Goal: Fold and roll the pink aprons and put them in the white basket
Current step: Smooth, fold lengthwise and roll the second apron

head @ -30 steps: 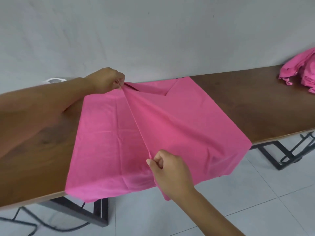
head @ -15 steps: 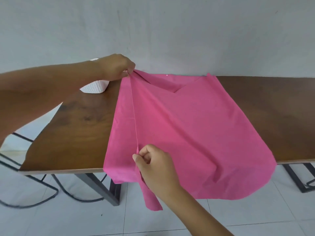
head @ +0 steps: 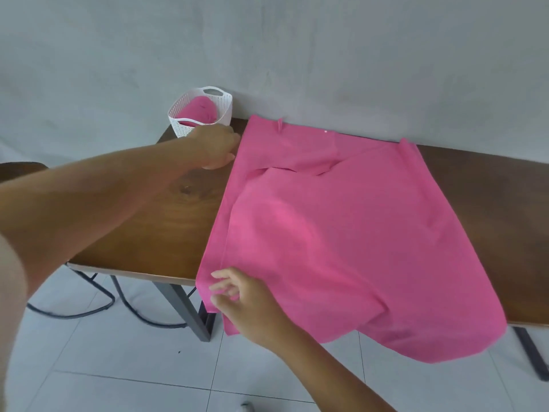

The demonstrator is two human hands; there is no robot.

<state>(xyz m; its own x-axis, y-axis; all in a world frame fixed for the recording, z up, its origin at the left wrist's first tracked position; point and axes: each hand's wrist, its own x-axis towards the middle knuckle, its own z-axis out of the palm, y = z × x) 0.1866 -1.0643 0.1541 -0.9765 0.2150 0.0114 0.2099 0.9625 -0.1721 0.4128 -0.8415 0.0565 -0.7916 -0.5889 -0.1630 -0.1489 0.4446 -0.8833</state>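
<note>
Brown wooden table carries the pink apron, spread out, its near edge hanging over. Its far left edge meets the left hand, grip unclear; the right hand rests with loose fingers on the near left corner. The white basket stands behind the left hand.

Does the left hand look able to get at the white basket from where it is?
Likely yes: the left hand sits right next to the basket on the table, and nothing stands between them.

apron: pink cloth, matt, creased
basket, 11 o'clock: white plastic, perforated
table: dark wood, smooth, slight sheen
table legs: black metal
</note>
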